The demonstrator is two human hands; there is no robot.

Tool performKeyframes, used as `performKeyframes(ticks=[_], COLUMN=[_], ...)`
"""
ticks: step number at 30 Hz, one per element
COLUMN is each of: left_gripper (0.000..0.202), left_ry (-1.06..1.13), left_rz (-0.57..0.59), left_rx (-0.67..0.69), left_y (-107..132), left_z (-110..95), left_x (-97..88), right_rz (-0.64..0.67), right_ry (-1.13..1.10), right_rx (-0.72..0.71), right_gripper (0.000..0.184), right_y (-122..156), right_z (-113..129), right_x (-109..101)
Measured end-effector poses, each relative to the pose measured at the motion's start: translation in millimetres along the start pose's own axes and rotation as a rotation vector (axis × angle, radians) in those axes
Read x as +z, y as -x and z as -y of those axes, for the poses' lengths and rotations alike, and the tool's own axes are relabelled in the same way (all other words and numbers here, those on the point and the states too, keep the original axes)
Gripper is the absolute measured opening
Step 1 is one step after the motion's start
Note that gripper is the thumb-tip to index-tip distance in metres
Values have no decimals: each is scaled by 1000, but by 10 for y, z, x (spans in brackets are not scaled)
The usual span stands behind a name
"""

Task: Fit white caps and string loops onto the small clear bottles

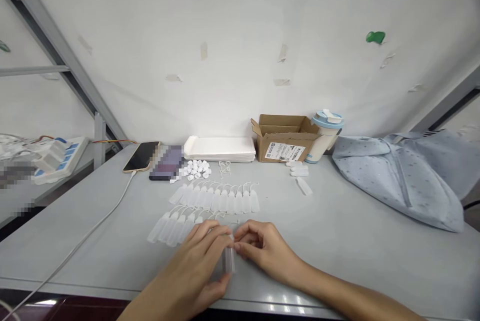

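Note:
My left hand (200, 261) holds a small translucent plastic piece (229, 260) near the front of the grey table, fingers at its upper end and thumb near its lower end. My right hand (267, 251) is closed in a pinch at the upper end of that piece; what lies between its fingertips is hidden. Beyond my hands lie two rows of similar translucent pieces with white cords, a back row (215, 200) and a front row (174, 228) partly covered by my left hand. Behind them are a pile of small white caps (197, 169) and some loose white cords (225, 168).
A stack of white trays or envelopes (221, 148), an open cardboard box (287, 146) and a lidded cup (323, 136) line the wall. Several loose translucent pieces (303, 186) lie before the box. Two phones, a cable (101, 221) and blue fabric (397, 181) are at the sides.

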State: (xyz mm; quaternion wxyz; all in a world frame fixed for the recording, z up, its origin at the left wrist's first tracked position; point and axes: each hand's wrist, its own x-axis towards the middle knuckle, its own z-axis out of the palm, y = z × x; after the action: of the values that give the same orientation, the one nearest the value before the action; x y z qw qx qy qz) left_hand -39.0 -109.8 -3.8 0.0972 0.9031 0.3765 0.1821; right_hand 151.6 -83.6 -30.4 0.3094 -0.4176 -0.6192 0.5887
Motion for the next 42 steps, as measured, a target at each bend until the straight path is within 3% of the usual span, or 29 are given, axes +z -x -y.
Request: performKeyframes(ticks=[5, 10, 21, 24, 27, 31, 35, 38, 42], left_gripper=[33, 36, 41, 44, 42, 33, 23, 28, 28], left_ry=[97, 137, 84, 73, 95, 120, 52, -138, -305], left_rz=[134, 184, 144, 110, 101, 102, 89, 86, 108], left_rx=[-114, -165, -55, -39, -16, -49, -162, -266, -297], left_y=[-28, -57, -112, -102, -109, -263, -670, -1018, -1265], left_z=[58, 150, 184, 192, 189, 200, 384, 636, 922], left_x=[-112, -143, -166, -158, -184, -289, -381, -365, -231], right_rz=[36, 51, 95, 98, 16, -228, -483, -584, -564], right_ry=[198, 263, 265, 265, 256, 384, 747, 1078, 1538], right_rx=[-76, -127, -161, -157, -176, -311, -465, -329, 34], right_gripper=[17, 24, 31, 27, 16, 17, 19, 19, 23], right_y=[0, 6, 26, 28, 16, -45, -157, -223, -221], right_z=[69, 60, 74, 87, 118, 177, 167, 130, 125], right_x=[-29, -34, -55, -48, -85, -325, -780, -1131, -1421])
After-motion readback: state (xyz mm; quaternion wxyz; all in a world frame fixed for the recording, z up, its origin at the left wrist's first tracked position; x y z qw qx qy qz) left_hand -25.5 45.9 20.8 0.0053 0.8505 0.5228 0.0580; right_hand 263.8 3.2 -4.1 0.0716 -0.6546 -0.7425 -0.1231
